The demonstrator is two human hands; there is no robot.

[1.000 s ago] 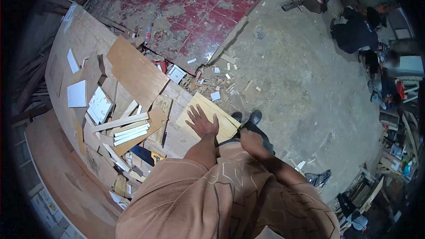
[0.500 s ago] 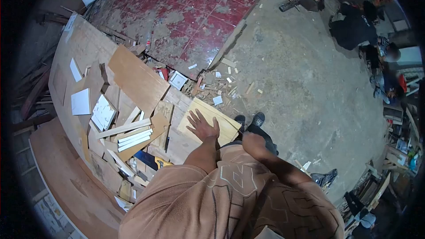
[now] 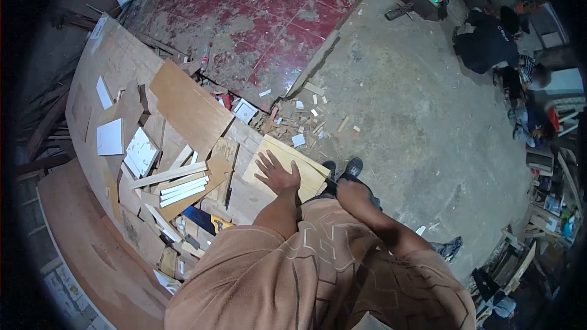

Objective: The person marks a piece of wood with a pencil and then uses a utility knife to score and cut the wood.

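Note:
My left hand (image 3: 279, 173) lies flat with fingers spread on a pale yellow wooden board (image 3: 306, 170) at the edge of the workbench (image 3: 243, 192). Beside the board's right edge, my right hand (image 3: 353, 194) is closed in a fist. A thin dark sliver shows between this fist and the board, but what the fingers hold is too hidden to name. To the left of my left forearm, a handsaw (image 3: 205, 219) with a yellow and black handle rests on the bench. A dark, thin pen-like stick (image 3: 228, 198) lies nearer the board.
White-edged strips (image 3: 183, 191), a brown sheet (image 3: 189, 107) and white panels (image 3: 110, 137) cover the bench. Wood scraps (image 3: 298, 140) litter the concrete floor (image 3: 416, 122) beyond it. At the far right, a person in dark clothing (image 3: 486, 43) and others are near piled materials.
The view has shifted very slightly. My left hand stays flat on the board, and my right fist remains beside its edge, barely moved.

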